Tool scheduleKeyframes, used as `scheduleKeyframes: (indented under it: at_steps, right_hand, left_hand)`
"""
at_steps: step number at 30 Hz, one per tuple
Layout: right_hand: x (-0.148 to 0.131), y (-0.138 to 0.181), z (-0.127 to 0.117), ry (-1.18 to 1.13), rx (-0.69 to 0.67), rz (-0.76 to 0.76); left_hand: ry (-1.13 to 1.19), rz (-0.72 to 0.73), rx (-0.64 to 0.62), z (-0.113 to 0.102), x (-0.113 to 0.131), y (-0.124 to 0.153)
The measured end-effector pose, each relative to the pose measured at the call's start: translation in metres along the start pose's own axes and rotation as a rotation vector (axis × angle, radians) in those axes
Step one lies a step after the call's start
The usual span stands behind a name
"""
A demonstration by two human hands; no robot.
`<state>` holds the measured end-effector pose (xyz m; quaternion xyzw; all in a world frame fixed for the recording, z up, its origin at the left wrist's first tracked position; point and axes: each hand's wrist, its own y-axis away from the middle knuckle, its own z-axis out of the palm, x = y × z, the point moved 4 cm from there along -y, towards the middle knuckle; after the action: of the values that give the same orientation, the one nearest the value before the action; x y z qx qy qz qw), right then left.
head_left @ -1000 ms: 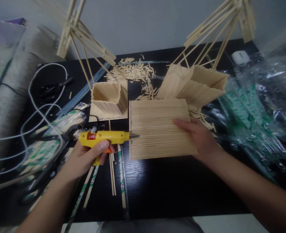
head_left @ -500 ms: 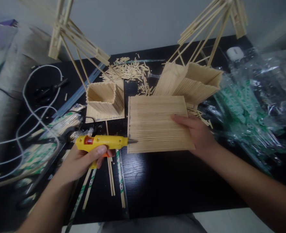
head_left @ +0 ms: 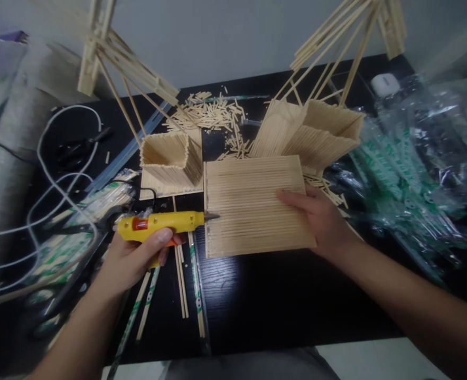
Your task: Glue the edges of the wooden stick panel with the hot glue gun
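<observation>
My left hand point(head_left: 134, 258) is closed around a yellow glue gun point(head_left: 160, 221) with an orange trigger, its metal nozzle touching the left edge of a flat square panel of glued bamboo sticks point(head_left: 253, 203). My right hand point(head_left: 323, 219) grips the panel's right edge, thumb on top, fingers underneath. The panel lies low over the black table point(head_left: 277, 301).
An open stick box on a base point(head_left: 172, 158) stands behind the gun; folded stick panels point(head_left: 313, 134) behind the flat one. Loose sticks point(head_left: 186, 285), cut stick bits point(head_left: 213, 113), scissors point(head_left: 81, 148), white cable point(head_left: 55, 179) and plastic wrappers point(head_left: 408, 174) lie around. Stick frames point(head_left: 118, 53) rise overhead.
The panel and the glue gun have shifted slightly left, and the nozzle now sits at the panel's left edge rather than over its surface.
</observation>
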<state>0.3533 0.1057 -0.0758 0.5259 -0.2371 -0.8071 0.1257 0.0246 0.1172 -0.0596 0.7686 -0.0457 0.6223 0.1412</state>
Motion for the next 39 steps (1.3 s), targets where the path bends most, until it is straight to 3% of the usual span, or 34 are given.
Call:
scheduleKeyframes:
  at_steps: [18,30,39]
  right_hand:
    - [-0.005,0.003,0.0,0.05,0.014,-0.051]
    - [-0.006,0.001,-0.002,0.02,0.051,-0.054]
    - [-0.006,0.002,0.0,0.028,0.021,-0.052]
  left_hand:
    - [-0.172,-0.057,-0.046,-0.021,-0.025,0.011]
    - [-0.126,-0.057,-0.109,-0.012,0.001,0.006]
    - [-0.111,-0.054,-0.094,-0.01,-0.009,0.006]
